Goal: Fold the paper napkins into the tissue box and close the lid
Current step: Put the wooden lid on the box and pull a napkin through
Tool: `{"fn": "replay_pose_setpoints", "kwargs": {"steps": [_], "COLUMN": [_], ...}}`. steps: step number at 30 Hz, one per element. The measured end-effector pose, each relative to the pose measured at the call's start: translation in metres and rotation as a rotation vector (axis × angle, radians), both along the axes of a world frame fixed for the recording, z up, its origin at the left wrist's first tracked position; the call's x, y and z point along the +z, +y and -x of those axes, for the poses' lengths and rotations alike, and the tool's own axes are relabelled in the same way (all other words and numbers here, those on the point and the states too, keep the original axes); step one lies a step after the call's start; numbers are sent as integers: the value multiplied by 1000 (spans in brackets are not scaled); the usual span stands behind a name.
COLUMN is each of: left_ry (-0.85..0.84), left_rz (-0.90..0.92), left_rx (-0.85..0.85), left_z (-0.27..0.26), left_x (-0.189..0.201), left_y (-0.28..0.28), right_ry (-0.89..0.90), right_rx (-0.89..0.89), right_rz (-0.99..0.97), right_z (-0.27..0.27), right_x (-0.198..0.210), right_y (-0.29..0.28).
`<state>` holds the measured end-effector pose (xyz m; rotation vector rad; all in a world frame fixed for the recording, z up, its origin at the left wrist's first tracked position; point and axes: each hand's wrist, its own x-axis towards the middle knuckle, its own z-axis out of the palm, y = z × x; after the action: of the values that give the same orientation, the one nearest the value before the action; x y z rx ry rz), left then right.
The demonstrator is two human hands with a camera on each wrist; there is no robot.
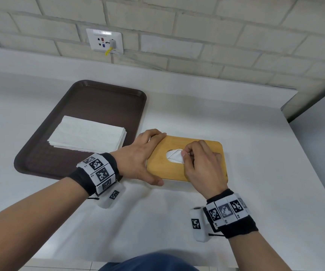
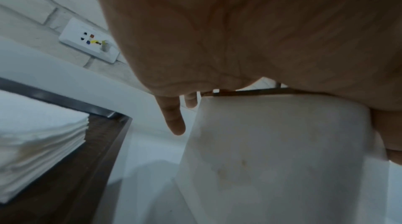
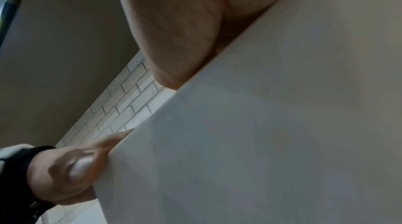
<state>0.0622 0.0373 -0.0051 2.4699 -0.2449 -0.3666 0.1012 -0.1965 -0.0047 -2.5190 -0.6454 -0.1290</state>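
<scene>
A dark blue bit of the person's clothing [image 1: 148, 263] sits at the bottom edge of the head view, with bare white surface [image 1: 138, 222] between it and the hands. The left hand [image 1: 138, 159] clasps the left end of the tissue box [image 1: 204, 173], fingers curled over its far corner and thumb pressed along the near edge; the left wrist view shows the box's white side wall [image 2: 272, 150] under the palm. The bamboo lid [image 1: 161, 167] lies flat on the box, closed. The right hand [image 1: 200, 165] rests on the lid, its fingertips [image 1: 185, 154] pinching a corner of the white napkin [image 1: 174, 156] that shows through the oval slot.

Just left of the box, not touching it, is a brown tray [image 1: 102, 98] carrying a stack of paper napkins [image 1: 87, 133] whose right edge reaches near the tray's right rim. To the right of the box and in front of it the surface is open as far as its edge. Behind runs a brick wall [image 1: 216, 26] with a socket plate [image 1: 104, 39] and a cable plugged in.
</scene>
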Motion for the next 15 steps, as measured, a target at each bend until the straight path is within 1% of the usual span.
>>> {"fn": "replay_pose_setpoints", "kwargs": {"steps": [5, 7, 9, 11, 13, 15], "left_ry": [59, 63, 57, 46, -7, -126], "left_rz": [149, 177, 157, 91, 56, 69], "left_rx": [54, 56, 46, 43, 70, 132], "left_z": [0, 1, 1, 3, 4, 3], "left_x": [-5, -7, -6, 1, 13, 25], "left_y": [0, 0, 0, -1, -7, -17], "right_ry": [4, 24, 54, 86, 80, 73], "right_rx": [-1, 16, 48, 90, 130, 157], "right_rz": [-39, -62, -76, -55, -11, 44], "right_z": [0, -1, -5, -8, -11, -12], "right_x": [1, 3, 7, 12, 18, 24], "right_y": [0, -2, -5, -9, -12, -13]}}
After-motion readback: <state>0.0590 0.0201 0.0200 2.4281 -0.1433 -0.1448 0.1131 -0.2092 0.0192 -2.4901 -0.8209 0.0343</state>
